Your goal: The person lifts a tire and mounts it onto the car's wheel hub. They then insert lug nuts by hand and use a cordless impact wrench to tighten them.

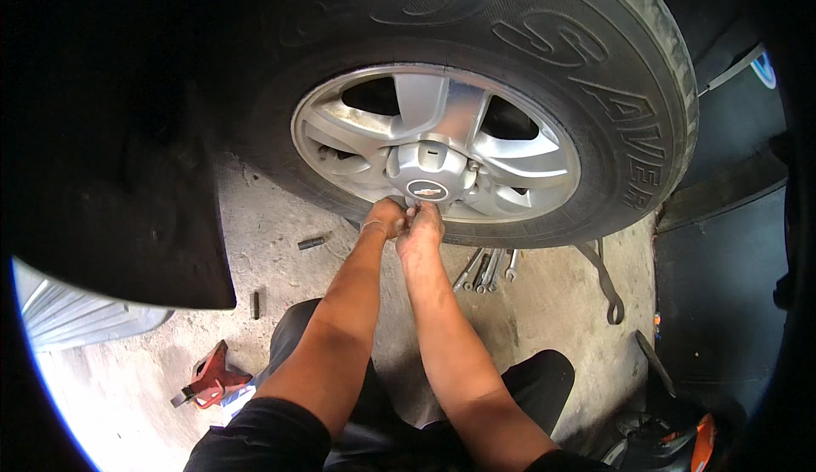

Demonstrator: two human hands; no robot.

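Observation:
A silver alloy wheel with a black tire fills the upper middle of the head view. At its hub sits a round silver center cap with a small emblem. My left hand and my right hand meet side by side at the cap's lower edge. The fingers of both are curled closed against that edge. Anything pinched between them is hidden by the hands themselves.
Several wrenches lie on the concrete floor under the tire. Two dark sockets are on the left, and a red jack stand lies farther down. A dark strap hangs at right. Dark fender panels flank the wheel.

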